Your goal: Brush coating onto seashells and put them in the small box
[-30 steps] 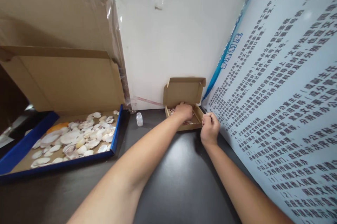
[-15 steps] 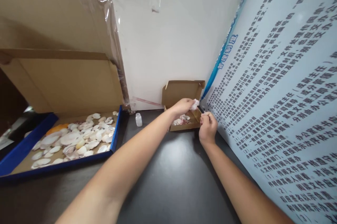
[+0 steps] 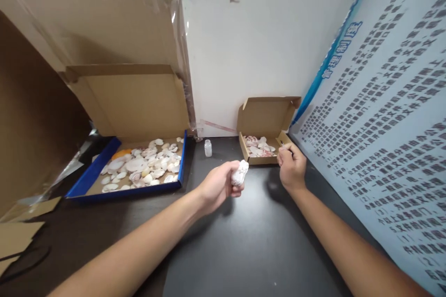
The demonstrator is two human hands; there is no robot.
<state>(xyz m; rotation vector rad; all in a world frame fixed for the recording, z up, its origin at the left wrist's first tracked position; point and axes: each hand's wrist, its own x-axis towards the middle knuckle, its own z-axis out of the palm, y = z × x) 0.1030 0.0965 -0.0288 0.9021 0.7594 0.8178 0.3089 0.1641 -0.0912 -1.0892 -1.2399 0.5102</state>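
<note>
Above the dark tabletop, my left hand (image 3: 219, 183) is closed around a white, ridged shell (image 3: 240, 173), thumb on top and fingers curled beneath. My right hand (image 3: 292, 167) is closed at the front right corner of a small cardboard box (image 3: 265, 161). From its fingertips pokes a thin tool (image 3: 282, 143), mostly hidden, so its kind cannot be made out. Inside that box lie several white and reddish shells (image 3: 259, 148), with the lid raised behind them.
A larger blue-edged box (image 3: 183, 162) at the left holds many pale shells (image 3: 146, 164), its lid up. A small clear bottle (image 3: 208, 148) stands between the boxes. A printed sheet (image 3: 376, 125) covers the right side. Cardboard pieces (image 3: 21, 236) lie at far left.
My left hand has drawn back from over the small box toward me, bringing the shell along. My right hand stays by the box's right corner. The view has turned left.
</note>
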